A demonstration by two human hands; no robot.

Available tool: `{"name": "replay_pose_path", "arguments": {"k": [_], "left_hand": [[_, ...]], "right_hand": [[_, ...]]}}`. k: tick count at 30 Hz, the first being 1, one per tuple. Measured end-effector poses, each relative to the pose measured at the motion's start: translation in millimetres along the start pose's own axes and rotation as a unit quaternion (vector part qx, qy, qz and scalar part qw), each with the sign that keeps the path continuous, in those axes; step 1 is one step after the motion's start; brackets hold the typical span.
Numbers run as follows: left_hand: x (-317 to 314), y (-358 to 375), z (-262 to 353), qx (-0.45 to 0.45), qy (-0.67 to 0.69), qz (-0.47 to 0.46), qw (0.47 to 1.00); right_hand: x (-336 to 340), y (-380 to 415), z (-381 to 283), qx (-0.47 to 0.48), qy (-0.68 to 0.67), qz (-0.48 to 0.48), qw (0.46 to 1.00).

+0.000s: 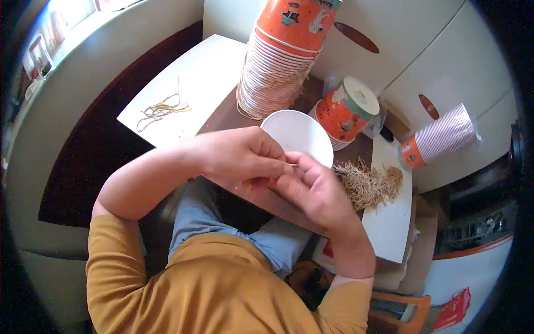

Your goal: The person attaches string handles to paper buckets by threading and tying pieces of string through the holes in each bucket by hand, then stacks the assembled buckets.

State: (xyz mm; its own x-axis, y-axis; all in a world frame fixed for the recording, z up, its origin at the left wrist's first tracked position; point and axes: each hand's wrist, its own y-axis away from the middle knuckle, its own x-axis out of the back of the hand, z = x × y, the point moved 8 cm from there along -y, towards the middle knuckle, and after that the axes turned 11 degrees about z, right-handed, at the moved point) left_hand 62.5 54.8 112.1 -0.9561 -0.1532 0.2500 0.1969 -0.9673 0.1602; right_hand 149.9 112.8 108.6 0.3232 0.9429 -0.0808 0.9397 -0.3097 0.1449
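Note:
My left hand (245,157) and my right hand (314,188) meet over the near edge of the brown tabletop, fingers pinched together. Between the fingertips a small sliver of something shows, too small to name. Just behind them is a white paper bucket (297,133), its open top facing me and its lower side covered by my hands. Right of my right hand lies a heap of thin beige strings (367,183). Beyond the bucket rises a tall stack of nested paper buckets (272,72), with strings around its rims and an orange patterned bucket (297,25) on top.
An upside-down orange and green bucket (347,108) stands behind the white one. Farther right, a stack of smaller cups (442,139) leans in plastic. Loose strings (163,110) lie on the white board (206,72) at left. A wooden chair (403,312) is at lower right.

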Motion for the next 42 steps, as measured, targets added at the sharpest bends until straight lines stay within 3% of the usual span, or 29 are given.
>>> {"name": "replay_pose_path", "arguments": {"k": [1,3,5,7,10,11,13,14,16,17,18,20,23,24,28,33,36,39,40,42], "left_hand": [[4.8,-3.7,-5.6,0.024,0.02,-0.013,0.999],[10.5,-6.2,-21.8,0.052,0.074,-0.023,0.996],[17.2,-3.4,-46.2,0.064,0.142,-0.02,0.988],[19.8,-0.2,-64.3,0.079,0.18,-0.004,0.98],[15.8,0.9,-80.7,0.087,0.231,0.004,0.969],[15.9,1.2,-80.5,0.083,0.223,0.006,0.971],[14.0,2.7,-65.4,0.075,0.206,0.01,0.976],[12.8,1.4,-58.8,0.066,0.188,0.008,0.98],[9.1,-4.6,-46.7,0.046,0.148,-0.003,0.988],[5.5,-8.1,-45.3,0.053,0.136,-0.014,0.989],[0.6,-11.1,-44.5,0.061,0.125,-0.026,0.99],[-2.5,-15.1,-41.5,0.062,0.109,-0.029,0.992],[2.5,-14.2,-38.4,0.068,0.135,-0.008,0.989],[3.9,-11.5,-40.4,0.086,0.167,-0.009,0.982],[3.4,-6.8,-54.9,0.143,0.301,-0.001,0.943],[15.5,-7.1,-50.6,0.056,0.105,0.029,0.992],[19.8,-6.8,-45.2,0.046,0.046,0.05,0.997],[26.3,-15.1,-31.5,0.007,-0.06,0.082,0.995],[30.5,-18.8,-26.6,-0.015,-0.11,0.094,0.989],[55.8,-38.3,-17.4,-0.173,-0.232,0.266,0.919]], "right_hand": [[18.3,-6.1,-10.6,0.053,0.136,0.051,0.988],[57.3,-5.0,-25.6,0.083,0.238,0.121,0.96],[90.5,-2.8,-31.5,0.156,0.179,0.163,0.958],[119.6,-1.8,-27.7,0.146,0.121,0.222,0.957],[143.3,-5.0,-8.5,0.076,0.177,0.216,0.957],[140.8,-3.9,-12.5,0.125,0.302,0.222,0.918],[113.1,-3.9,-20.7,0.218,0.531,0.221,0.788],[96.5,-3.2,-26.0,0.234,0.586,0.217,0.745],[62.6,-1.5,-44.7,0.324,0.47,0.214,0.793],[47.3,-9.4,-36.9,0.284,0.315,0.156,0.892],[30.8,-15.3,-27.2,0.232,0.147,0.095,0.957],[-1.7,-26.7,4.6,0.035,-0.019,-0.023,0.999],[-6.2,-36.5,11.5,0.049,0.073,-0.051,0.995],[-3.4,-35.2,9.5,0.052,0.054,-0.018,0.997],[12.2,-34.5,14.1,0.072,0.193,0.029,0.978],[13.4,-33.1,6.8,0.13,0.246,0.068,0.958],[18.0,-34.3,13.8,0.097,0.238,0.091,0.962],[20.9,-34.4,1.0,0.207,0.262,0.112,0.936],[26.9,-38.4,0.6,0.204,0.292,0.131,0.925],[45.1,-51.6,-4.4,0.193,0.349,0.17,0.901]]}}
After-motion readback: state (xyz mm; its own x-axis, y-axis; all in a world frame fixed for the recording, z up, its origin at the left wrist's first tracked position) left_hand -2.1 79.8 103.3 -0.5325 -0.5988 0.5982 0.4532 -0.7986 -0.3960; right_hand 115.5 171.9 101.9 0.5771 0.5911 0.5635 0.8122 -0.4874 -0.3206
